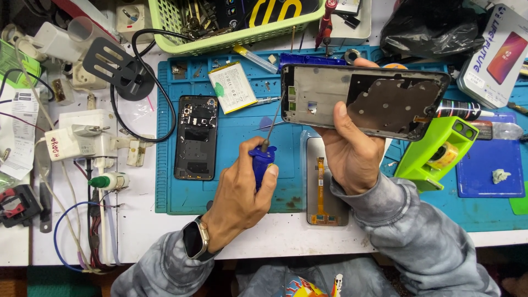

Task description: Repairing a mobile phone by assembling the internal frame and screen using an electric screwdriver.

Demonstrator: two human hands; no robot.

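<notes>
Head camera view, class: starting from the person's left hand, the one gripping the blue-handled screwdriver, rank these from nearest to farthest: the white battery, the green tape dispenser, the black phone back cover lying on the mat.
From the left hand:
1. Black phone back cover, just to its left on the blue mat.
2. White battery, above it, near the green basket.
3. Green tape dispenser, far right, past the right hand.
</notes>
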